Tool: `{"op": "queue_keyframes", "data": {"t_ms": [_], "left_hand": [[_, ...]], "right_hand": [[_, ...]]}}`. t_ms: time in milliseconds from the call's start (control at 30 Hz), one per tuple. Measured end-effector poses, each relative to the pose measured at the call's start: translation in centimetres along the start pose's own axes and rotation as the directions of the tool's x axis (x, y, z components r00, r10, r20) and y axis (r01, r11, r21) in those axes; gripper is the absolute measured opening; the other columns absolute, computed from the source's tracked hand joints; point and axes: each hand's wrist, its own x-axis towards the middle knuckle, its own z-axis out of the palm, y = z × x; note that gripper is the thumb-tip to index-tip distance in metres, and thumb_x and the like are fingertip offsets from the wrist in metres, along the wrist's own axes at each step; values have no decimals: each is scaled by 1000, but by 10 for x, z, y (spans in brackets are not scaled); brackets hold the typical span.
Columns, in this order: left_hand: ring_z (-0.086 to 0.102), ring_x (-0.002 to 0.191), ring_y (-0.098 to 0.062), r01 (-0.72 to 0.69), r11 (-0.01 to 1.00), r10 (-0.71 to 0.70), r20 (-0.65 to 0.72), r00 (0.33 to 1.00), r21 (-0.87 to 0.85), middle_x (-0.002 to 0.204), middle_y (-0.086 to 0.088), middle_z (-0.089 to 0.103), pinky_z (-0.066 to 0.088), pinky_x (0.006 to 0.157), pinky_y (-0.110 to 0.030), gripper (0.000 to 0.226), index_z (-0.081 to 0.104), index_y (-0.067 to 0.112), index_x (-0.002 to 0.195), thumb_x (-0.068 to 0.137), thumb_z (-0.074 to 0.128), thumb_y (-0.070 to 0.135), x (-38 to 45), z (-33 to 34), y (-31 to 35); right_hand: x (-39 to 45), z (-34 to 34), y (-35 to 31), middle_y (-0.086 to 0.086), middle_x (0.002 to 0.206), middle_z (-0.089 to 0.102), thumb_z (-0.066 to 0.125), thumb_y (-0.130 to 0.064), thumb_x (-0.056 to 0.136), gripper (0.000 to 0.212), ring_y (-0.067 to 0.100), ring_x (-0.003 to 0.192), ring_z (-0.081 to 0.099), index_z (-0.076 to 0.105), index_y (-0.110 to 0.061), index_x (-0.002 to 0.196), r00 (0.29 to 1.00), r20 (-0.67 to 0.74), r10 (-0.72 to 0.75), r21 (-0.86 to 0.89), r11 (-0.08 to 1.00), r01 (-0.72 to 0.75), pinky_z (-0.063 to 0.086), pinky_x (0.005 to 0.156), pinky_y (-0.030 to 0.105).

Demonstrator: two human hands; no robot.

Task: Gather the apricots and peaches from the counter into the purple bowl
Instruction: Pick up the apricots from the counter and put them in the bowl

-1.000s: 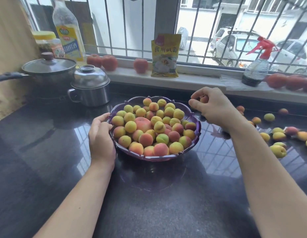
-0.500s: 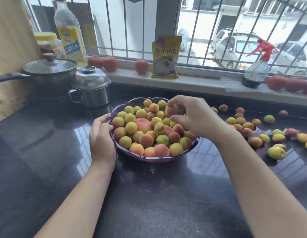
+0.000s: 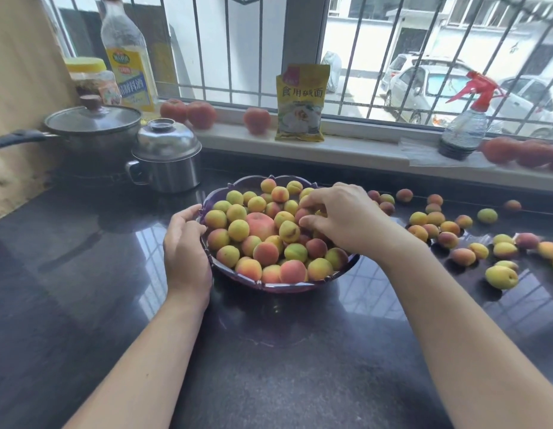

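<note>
The right hand (image 3: 346,221) is reaching over the far right part of the purple bowl (image 3: 287,284), fingers curled down among the fruit; it seems to be setting an apricot onto the heap, though whether the fingertips are gripping one or only touching the pile cannot be told, since the knuckles are hiding it. The left hand (image 3: 184,246) is cupping the bowl's near-left rim, fingers bent around the scalloped edge, steadying it. The bowl is sitting on the dark counter (image 3: 269,366) and is heaped high, with one large peach (image 3: 260,225) near the middle. To place well, the hand should be lowering fruit into a hollow rather than on a crest, releasing gently so nothing is rolling off over the rim. Many loose apricots (image 3: 448,239) are lying scattered on the counter to the right, so the gathering looks well along but unfinished. A lidded steel pot (image 3: 167,156) is standing behind the bowl, to its left.
</note>
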Motion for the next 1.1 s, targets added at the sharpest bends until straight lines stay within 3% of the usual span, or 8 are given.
{"op": "queue_keyframes", "data": {"t_ms": [233,367,467,533,633,733,933,1100], "left_hand": [[67,99,-15,-4,1000,4,4,1000,-1,107,-1,74,53,89,-32,42,72,20,109,73,51,22,0,0,1],[67,101,-18,4,1000,-4,4,1000,2,109,-3,74,52,92,-37,41,73,21,108,73,51,22,1,-1,0],[67,101,-17,-5,1000,5,4,1000,7,108,-2,74,52,91,-35,41,72,22,108,73,51,22,1,-1,-1],[67,101,-16,-18,1000,18,4,1000,22,106,1,74,52,91,-35,40,72,24,107,74,50,23,1,-1,-2],[67,99,-15,-27,999,26,4,1000,37,103,4,74,52,91,-35,38,72,25,106,75,50,24,2,-2,-3],[67,98,-12,-36,998,35,4,999,44,101,7,74,52,90,-32,38,72,26,106,75,50,24,2,-1,-3],[67,99,-12,-35,998,35,-2,999,45,101,8,74,52,92,-33,38,72,26,106,75,50,24,2,-2,-3],[68,96,-11,-30,998,30,-1,1000,55,98,10,74,53,90,-33,37,72,28,105,76,50,25,1,-1,-2]], "right_hand": [[0,0,0,-8,98,65,65,-40,95,23,16,94,57,71,-28,113,999,30,-12,28,1000,11,47,79,34],[-2,-13,16,-12,102,71,67,-33,96,27,6,93,63,71,-24,121,985,-143,94,339,940,-40,49,81,23],[-2,-18,55,-8,95,72,63,-22,99,17,7,83,68,73,-18,112,849,-361,385,554,821,-137,60,78,34],[-2,0,85,-1,96,73,56,-14,99,18,12,81,70,73,-17,106,736,-379,561,573,767,-289,61,82,42],[-8,45,112,13,110,68,50,-5,92,26,33,104,64,71,-14,105,675,-340,655,461,742,-488,51,95,43],[-8,65,115,19,129,52,49,-5,93,31,39,113,55,66,-11,118,667,-306,679,363,731,-577,42,88,38],[10,72,112,15,138,42,52,-26,102,35,47,102,61,55,-15,135,845,-256,469,-26,871,-491,49,85,47],[21,74,116,14,137,46,52,-29,102,34,46,108,59,58,-12,132,850,-205,486,-42,863,-503,49,88,48]]}}
